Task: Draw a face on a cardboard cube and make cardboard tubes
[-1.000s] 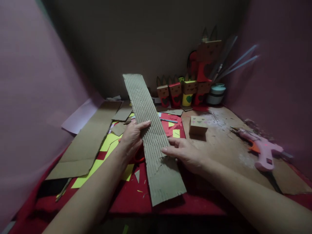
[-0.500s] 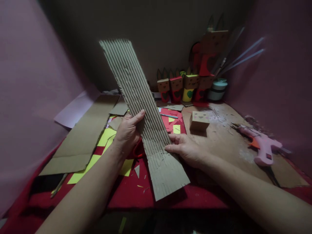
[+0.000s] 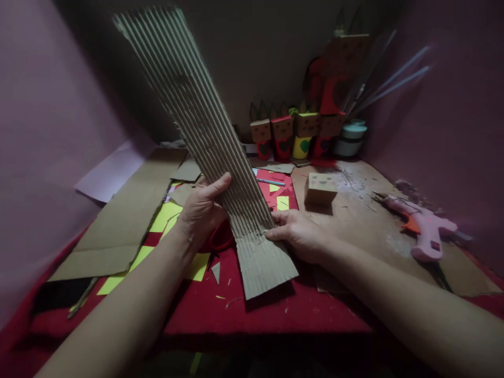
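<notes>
A long strip of corrugated cardboard (image 3: 200, 126) slants up and to the left in front of me, its ridges bare except for a flatter, smoother lower end. My left hand (image 3: 207, 205) grips its left edge, thumb on the ridged face and fingers hidden behind. On the opposite edge, lower down, my right hand (image 3: 297, 233) pinches the strip near where the ridges stop. Behind my left hand, part of a red scissors handle (image 3: 220, 237) shows. A small cardboard box with a drawn face (image 3: 321, 190) sits beyond my right hand.
A pink glue gun (image 3: 427, 226) lies at right on a brown board (image 3: 362, 210). Flat cardboard (image 3: 114, 226) and yellow paper (image 3: 163, 216) cover the left side. Several small cardboard figures (image 3: 281, 134) and a teal-lidded container (image 3: 350, 137) stand at the back. Scraps dot the red cloth (image 3: 268, 320).
The cardboard strip's upper end has risen and come nearer, swinging up and left. Its lower end has lifted a little. Both hands keep their hold.
</notes>
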`<state>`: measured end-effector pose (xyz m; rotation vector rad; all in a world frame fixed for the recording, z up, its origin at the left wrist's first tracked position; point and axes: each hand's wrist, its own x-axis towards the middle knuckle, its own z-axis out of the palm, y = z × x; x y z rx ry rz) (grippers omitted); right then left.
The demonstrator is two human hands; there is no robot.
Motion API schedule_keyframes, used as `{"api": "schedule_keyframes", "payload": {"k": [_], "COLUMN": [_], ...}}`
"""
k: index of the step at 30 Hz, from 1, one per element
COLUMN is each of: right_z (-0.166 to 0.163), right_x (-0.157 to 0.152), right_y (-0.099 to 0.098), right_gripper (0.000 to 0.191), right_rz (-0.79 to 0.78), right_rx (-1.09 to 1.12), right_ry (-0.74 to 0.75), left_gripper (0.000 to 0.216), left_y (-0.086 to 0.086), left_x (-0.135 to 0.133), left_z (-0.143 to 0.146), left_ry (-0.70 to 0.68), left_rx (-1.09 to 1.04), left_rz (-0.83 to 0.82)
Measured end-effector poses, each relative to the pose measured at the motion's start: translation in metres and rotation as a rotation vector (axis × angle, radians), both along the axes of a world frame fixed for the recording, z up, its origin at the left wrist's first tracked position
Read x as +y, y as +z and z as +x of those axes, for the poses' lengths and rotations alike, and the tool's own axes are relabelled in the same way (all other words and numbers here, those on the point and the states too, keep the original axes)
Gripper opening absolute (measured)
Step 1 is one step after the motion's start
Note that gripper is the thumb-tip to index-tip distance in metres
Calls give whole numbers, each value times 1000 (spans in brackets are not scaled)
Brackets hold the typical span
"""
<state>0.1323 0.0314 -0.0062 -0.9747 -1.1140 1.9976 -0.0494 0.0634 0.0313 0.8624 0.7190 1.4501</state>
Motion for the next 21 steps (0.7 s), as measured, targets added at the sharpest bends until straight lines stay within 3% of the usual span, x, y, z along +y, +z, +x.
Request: {"api": "schedule_keyframes", "payload": {"k": [7,12,18,21], "right_z": [-2,-4,-7,-7], "right_x": [-1,-1,0,1], "right_y": [-2,1,0,-1], "right_gripper": [19,12,16,17], "right_rz": [36,7,-22,-28], "right_rx": [82,-10,87,125], "right_ry": [53,2,-57,-68], "left_gripper": [12,14,27,25], "left_y": [-8,-6,-15,-17], "left_x": [2,-3,-7,-5], "left_z": [6,6,11,14], "left_ry": [-3,-21,-157,-113], "left_rx": [37,60,142,147], "left_rz": [-9,-49,-138,-185]}}
